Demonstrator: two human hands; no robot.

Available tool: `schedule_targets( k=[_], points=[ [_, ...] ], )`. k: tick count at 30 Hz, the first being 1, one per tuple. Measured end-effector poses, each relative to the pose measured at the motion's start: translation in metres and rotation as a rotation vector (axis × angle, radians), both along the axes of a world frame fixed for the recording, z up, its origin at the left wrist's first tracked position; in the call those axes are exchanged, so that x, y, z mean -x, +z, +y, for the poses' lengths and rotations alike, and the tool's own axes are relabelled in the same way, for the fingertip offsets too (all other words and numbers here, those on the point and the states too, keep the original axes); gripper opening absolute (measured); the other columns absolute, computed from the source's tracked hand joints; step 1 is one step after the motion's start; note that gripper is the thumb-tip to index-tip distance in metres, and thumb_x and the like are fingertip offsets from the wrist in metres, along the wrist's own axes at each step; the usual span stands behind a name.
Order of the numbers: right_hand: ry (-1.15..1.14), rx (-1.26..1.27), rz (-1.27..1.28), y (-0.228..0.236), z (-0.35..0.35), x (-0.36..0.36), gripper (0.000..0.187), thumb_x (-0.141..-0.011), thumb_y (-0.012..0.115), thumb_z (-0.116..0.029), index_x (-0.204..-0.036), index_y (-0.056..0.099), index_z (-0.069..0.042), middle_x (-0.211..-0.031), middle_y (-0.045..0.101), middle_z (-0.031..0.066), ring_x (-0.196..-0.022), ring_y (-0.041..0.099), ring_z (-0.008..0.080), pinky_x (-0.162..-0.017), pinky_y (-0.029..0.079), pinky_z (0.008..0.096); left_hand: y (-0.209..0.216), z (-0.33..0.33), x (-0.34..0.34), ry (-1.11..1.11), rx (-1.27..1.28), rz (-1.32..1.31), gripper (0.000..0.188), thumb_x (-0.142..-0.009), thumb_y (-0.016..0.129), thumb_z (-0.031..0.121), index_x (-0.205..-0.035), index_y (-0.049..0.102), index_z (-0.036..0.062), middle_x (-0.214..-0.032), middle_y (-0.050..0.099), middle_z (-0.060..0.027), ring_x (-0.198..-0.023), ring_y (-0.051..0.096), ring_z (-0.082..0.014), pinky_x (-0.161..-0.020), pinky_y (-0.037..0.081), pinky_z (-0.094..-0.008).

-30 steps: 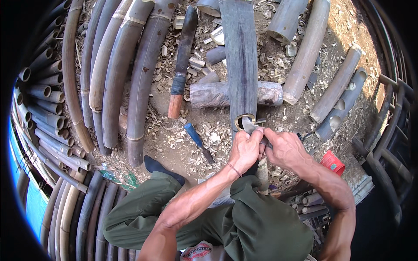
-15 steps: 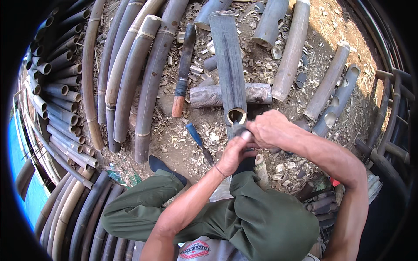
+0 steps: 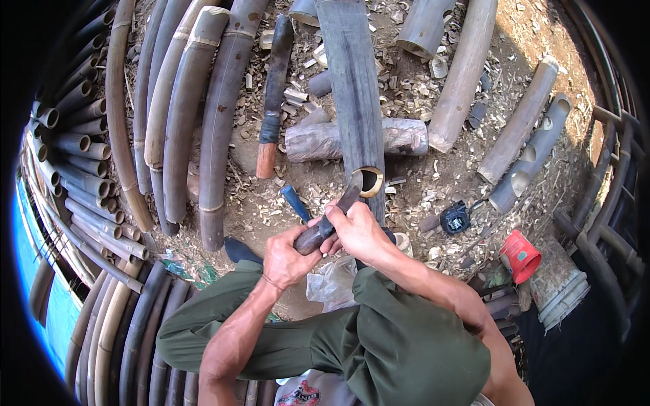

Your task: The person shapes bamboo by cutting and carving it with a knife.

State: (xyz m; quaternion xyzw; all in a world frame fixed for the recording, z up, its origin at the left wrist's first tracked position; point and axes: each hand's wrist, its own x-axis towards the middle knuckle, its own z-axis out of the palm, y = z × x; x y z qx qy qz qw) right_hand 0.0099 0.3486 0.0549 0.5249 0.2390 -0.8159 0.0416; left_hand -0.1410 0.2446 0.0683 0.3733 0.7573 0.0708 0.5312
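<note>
**Between left hand (image 3: 287, 260) and right hand (image 3: 359, 231): a dark-handled knife with grey metal blade (image 3: 349, 198)**

Left fingers wrapped round the handle's butt; right fingers closed round its upper part, by the blade. Just beyond the right hand, a long grey bamboo tube (image 3: 349, 88), its pale-rimmed opening facing the hands. Blade tip beside the opening's left rim; touching or not, cannot tell. Farther out, a thick mottled brown log (image 3: 311, 141) lies crosswise under the tube. Just past the left hand, a blue-handled tool (image 3: 294, 202). Well right of the right hand, a red plastic container (image 3: 521, 256).
</note>
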Motion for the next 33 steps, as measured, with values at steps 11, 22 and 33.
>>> schedule_targets(
  k=[11, 22, 33],
  points=[
    [-1.139, 0.534, 0.210, 0.012, 0.011, -0.015, 0.031, -0.102, 0.049, -0.028, -0.106, 0.061, 0.000, -0.084, 0.070, 0.0097, -0.061, 0.066, 0.0183, -0.057, 0.054, 0.0324, 0.078, 0.176, -0.015, -1.202, -0.405, 0.351, 0.013, -0.074, 0.071, 0.016, -0.083, 0.069, 0.0063, -0.074, 0.070, -0.0102, -0.065, 0.070, -0.0243, -0.058, 0.054, -0.0367],
    [-1.011, 0.421, 0.414, 0.000, 0.007, -0.028, 0.024, -0.100, 0.047, -0.021, -0.108, 0.053, 0.001, -0.091, 0.069, 0.0190, -0.060, 0.067, 0.0246, -0.054, 0.058, 0.0324, 0.085, 0.174, -0.008, -0.998, -0.061, 0.222, 0.017, -0.076, 0.073, 0.022, -0.084, 0.072, 0.0069, -0.080, 0.073, -0.0127, -0.073, 0.072, -0.0300, -0.064, 0.057, -0.0416],
    [-0.763, 0.641, 0.477, -0.019, -0.045, -0.039, 0.036, -0.102, 0.054, -0.030, -0.131, 0.054, -0.009, -0.087, 0.069, 0.0055, -0.070, 0.069, 0.0180, -0.068, 0.057, 0.0357, 0.066, 0.138, 0.031, -1.269, -0.149, 0.103, 0.025, -0.073, 0.069, 0.016, -0.095, 0.062, 0.0055, -0.081, 0.066, -0.0106, -0.071, 0.070, -0.0299, -0.062, 0.055, -0.0419]
  ],
)
